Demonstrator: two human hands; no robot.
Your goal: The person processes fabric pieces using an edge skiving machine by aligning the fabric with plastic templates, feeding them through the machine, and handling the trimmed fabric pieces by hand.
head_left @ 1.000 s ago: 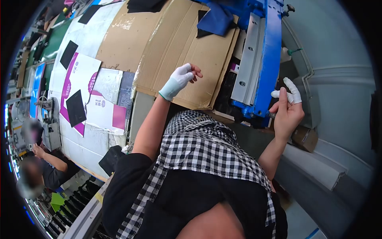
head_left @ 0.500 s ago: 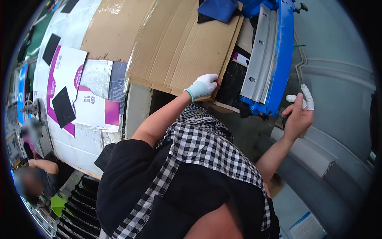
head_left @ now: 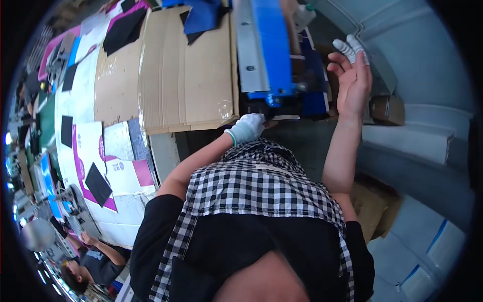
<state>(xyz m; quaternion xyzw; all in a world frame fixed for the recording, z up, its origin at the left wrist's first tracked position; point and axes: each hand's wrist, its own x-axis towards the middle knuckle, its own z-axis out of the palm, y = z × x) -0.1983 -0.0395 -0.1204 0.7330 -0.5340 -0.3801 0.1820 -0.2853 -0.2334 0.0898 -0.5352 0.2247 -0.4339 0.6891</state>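
Apron (head_left: 251, 187) checked black and white — glove (head_left: 246, 129) white, edged green — machine (head_left: 274, 50) blue and silver, cardboard (head_left: 187, 75) brown.

Readable nowhere, whether as words, numbers or brand. On the white-and-purple card (head_left: 123, 177), at the left on the tabletop (head_left: 119, 221), printed with a small dark round logo (head_left: 121, 165) and tiny characters just beside it, too small to make out. Also marked in purple farther left on the same card, too blurred to read. On a person's dark shirt (head_left: 103, 264), near left, printed in pale marks, equally illegible.
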